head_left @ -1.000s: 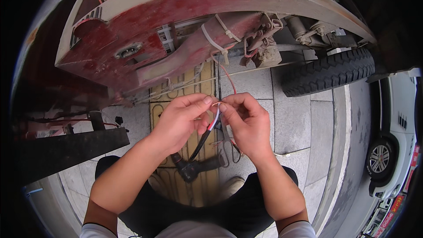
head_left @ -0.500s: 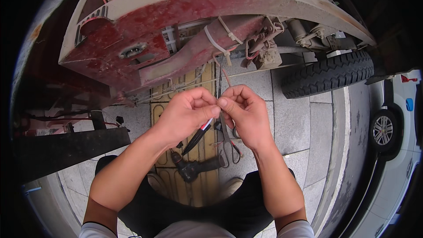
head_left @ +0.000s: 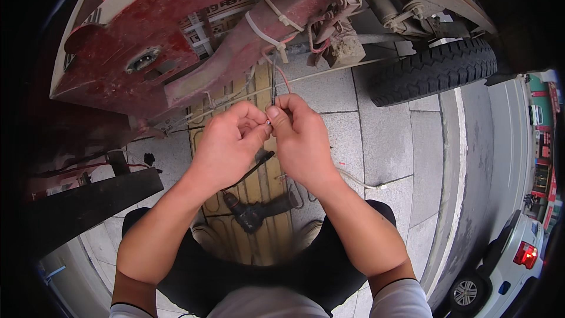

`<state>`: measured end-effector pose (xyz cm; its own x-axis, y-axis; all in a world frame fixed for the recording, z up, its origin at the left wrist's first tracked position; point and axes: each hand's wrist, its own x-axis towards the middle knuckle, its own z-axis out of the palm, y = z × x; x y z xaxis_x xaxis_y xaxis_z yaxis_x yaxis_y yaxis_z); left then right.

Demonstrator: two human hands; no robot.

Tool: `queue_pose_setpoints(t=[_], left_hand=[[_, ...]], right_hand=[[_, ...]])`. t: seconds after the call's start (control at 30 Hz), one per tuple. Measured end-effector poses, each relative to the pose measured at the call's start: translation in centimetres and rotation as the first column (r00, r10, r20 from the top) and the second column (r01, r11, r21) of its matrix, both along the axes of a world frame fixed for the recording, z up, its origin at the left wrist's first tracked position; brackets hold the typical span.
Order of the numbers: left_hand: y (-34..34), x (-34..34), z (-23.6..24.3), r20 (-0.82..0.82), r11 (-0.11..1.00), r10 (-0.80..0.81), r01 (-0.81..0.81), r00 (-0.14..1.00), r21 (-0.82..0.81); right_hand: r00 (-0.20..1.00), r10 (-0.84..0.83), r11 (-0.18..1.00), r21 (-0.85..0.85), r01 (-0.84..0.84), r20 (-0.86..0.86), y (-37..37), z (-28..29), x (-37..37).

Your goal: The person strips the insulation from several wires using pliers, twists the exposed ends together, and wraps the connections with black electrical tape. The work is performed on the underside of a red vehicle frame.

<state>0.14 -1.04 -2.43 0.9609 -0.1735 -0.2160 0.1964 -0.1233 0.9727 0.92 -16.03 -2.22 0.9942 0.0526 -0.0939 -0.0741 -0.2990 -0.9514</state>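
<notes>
Well, at far left I see a black bar, below a dusty red metal body with a pale rim. Next comes the left hand, thumb and forefinger pinched on a small wire end. Below that hand, a black cable slants near a dark drill-like tool lying over yellow ribbed paving. The wire end sits between the fingertips of the 2 hands, just below the red body. The right hand pinches it too, fingers curled, beneath a hanging red wire. Farther right: a pale cable, a black tyre and a white car.
</notes>
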Motion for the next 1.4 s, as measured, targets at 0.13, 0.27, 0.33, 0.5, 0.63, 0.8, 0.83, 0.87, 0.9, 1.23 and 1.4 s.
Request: queue_pose_setpoints(t=[0.13,0.27,0.33,0.5,0.63,0.8,0.83,0.87,0.9,1.23,1.4], left_hand=[[0.5,0.8,0.0,-0.138,0.998,-0.043,0.050,0.989,0.043],[0.8,1.1,2.0,-0.248,0.998,-0.016,-0.001,0.969,-0.066],[0.9,1.4,2.3,-0.325,0.984,-0.063,0.004,0.944,-0.180],[1.4,1.8,0.9,-0.285,0.984,-0.046,-0.005,0.957,-0.176],[1.6,1.8,0.9,-0.288,0.990,-0.036,-0.006,0.957,-0.142],[1.5,1.1,2.2,-0.283,0.979,-0.169,0.128,0.944,-0.160],[1.5,1.2,2.8,-0.341,0.975,-0.188,0.133,0.921,-0.179],[1.9,1.1,2.4,-0.312,0.977,-0.178,0.130,0.933,-0.169],[2.2,1.0,1.6,-0.282,0.979,-0.171,0.130,0.944,-0.160],[2.2,-1.1,3.4,-0.108,0.992,0.000,-0.014,0.994,-0.122],[2.9,-1.9,4.6,-0.041,0.962,-0.267,0.269,0.963,0.047]], right_hand=[[0.954,0.032,0.986,-0.166,0.019,0.297,0.1,-1.3,-0.2],[0.983,-0.076,0.996,-0.023,0.081,0.164,-5.6,-1.0,3.4],[0.934,-0.341,0.932,-0.095,0.350,0.104,-13.8,-3.1,6.2],[0.918,-0.289,0.627,-0.778,-0.033,-0.272,-21.4,-17.7,1.4],[0.817,-0.302,0.604,-0.762,-0.234,-0.491,-15.3,-24.6,-4.1],[0.798,-0.480,0.628,-0.778,0.023,-0.364,-13.8,-25.1,-4.4],[0.802,-0.505,0.620,-0.781,0.079,-0.320,-14.4,-24.3,-3.7],[0.805,-0.523,0.613,-0.779,0.128,-0.280,-14.2,-22.5,-2.7],[0.865,-0.458,0.676,-0.712,0.190,-0.205,-14.5,-20.5,-1.7],[0.982,-0.031,0.997,0.070,0.018,0.184,-6.1,3.6,-1.5],[0.939,0.143,0.981,-0.172,-0.092,0.313,-5.6,2.3,-3.7]])
